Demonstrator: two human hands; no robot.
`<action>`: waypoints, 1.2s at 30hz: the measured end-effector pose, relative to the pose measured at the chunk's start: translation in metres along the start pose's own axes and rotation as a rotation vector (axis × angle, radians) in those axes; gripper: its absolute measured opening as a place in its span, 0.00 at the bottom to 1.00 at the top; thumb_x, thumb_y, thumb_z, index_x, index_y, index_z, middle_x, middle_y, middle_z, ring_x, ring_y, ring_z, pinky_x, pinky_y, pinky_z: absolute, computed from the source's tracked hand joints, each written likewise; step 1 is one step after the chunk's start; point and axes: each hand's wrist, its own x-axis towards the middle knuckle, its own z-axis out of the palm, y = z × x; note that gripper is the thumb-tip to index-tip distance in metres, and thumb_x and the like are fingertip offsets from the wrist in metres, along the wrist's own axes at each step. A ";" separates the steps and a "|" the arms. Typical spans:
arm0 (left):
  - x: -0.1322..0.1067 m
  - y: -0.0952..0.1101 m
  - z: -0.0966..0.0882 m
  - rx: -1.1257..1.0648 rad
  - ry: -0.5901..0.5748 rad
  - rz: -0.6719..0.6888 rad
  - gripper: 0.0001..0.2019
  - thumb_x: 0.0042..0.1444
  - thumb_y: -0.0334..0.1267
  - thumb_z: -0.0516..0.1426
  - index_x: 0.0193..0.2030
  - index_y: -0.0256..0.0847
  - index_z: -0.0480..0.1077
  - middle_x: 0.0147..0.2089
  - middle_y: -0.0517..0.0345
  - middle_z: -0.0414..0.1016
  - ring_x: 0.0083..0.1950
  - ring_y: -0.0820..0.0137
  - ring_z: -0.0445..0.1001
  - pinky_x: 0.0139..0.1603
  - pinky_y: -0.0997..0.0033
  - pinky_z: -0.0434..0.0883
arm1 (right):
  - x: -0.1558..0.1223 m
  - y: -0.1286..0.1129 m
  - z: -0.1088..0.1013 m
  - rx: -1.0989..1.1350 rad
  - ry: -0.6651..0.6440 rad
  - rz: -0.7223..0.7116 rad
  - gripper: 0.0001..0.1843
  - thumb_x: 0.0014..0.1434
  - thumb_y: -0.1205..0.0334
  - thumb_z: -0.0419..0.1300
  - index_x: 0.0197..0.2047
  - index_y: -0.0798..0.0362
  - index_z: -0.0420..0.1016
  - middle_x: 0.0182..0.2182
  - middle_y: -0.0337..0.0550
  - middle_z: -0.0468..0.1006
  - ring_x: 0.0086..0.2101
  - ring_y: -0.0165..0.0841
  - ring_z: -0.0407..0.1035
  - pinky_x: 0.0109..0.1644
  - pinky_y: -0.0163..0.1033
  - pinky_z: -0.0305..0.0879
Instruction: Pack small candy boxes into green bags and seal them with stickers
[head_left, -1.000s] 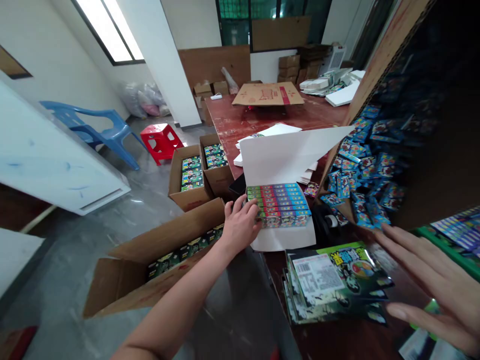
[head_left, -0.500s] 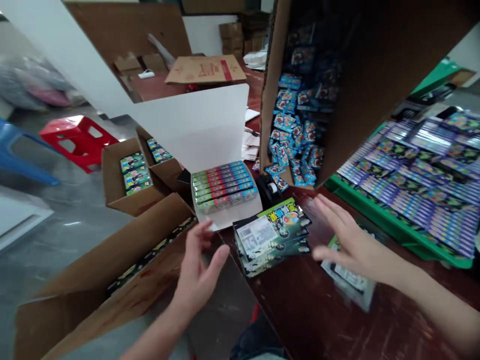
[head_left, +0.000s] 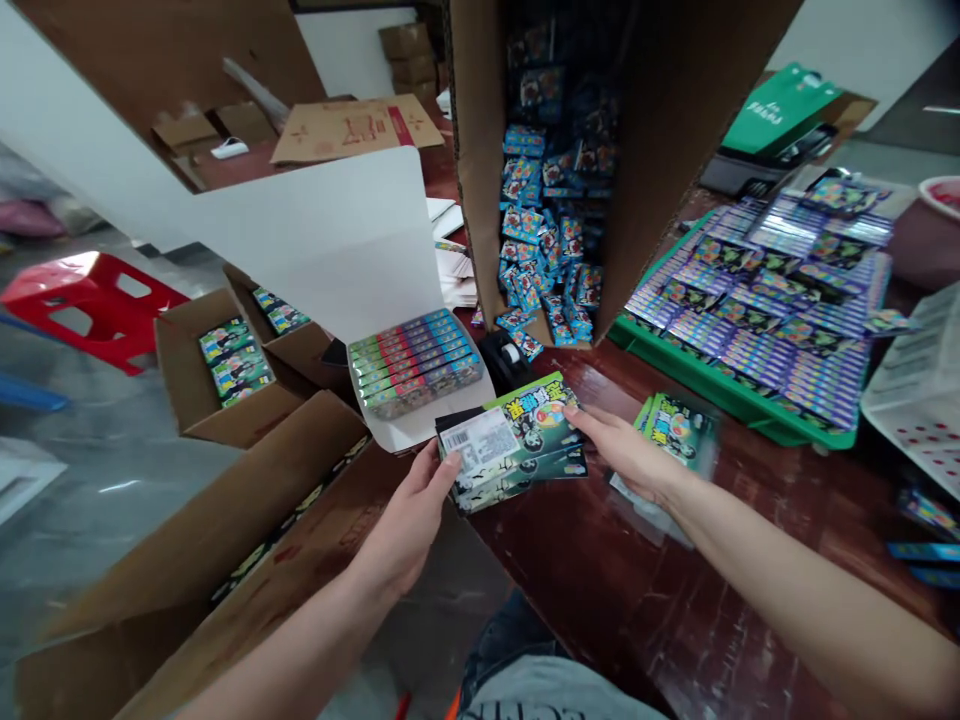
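A stack of flat green-and-black printed packets (head_left: 536, 445), with a white barcode label on top, lies by the table edge in front of me. My left hand (head_left: 405, 515) grips its left end, thumb on top and fingers at the side, partly hidden. At the far right end, my right hand (head_left: 626, 450) pinches the stack between thumb and fingers. Just behind is an open white display box (head_left: 337, 250), holding a row of colourful slim packs (head_left: 420, 365). More green packets (head_left: 679, 430), some in clear plastic, lie beyond my right wrist.
A tall carton (head_left: 476, 180) on its side spills small blue sachets (head_left: 525, 250). Before it stands a black tape dispenser (head_left: 506, 360). A green tray (head_left: 750, 400) of purple packs sits right. Open cartons (head_left: 300, 510) and a red stool (head_left: 90, 300) are left.
Both hands were open and apart on either side of the stack; they have closed in and taken hold of its two ends. The view has swung to the right.
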 end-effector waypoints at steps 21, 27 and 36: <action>-0.048 -0.045 0.050 -0.161 -0.529 -1.038 0.37 0.56 0.72 0.51 0.56 0.42 0.72 0.47 0.48 0.81 0.28 0.66 0.79 0.29 0.71 0.74 | -0.112 0.049 -0.062 -0.737 -0.504 -0.201 0.23 0.70 0.47 0.53 0.61 0.48 0.73 0.53 0.46 0.80 0.50 0.42 0.76 0.55 0.48 0.72; -0.067 -0.045 0.024 -0.102 -0.512 -0.742 0.34 0.56 0.61 0.61 0.64 0.43 0.66 0.64 0.42 0.71 0.53 0.56 0.79 0.56 0.56 0.75 | -0.101 0.059 -0.068 -0.648 -0.568 -0.177 0.25 0.70 0.41 0.50 0.56 0.50 0.74 0.47 0.45 0.81 0.44 0.39 0.76 0.48 0.43 0.72; -0.034 -0.092 0.006 0.879 -0.735 0.664 0.60 0.48 0.39 0.69 0.76 0.56 0.31 0.77 0.40 0.42 0.78 0.43 0.42 0.73 0.34 0.48 | -0.129 0.085 -0.066 -0.528 -0.391 -0.158 0.33 0.64 0.39 0.58 0.67 0.43 0.66 0.61 0.46 0.74 0.58 0.45 0.70 0.63 0.51 0.66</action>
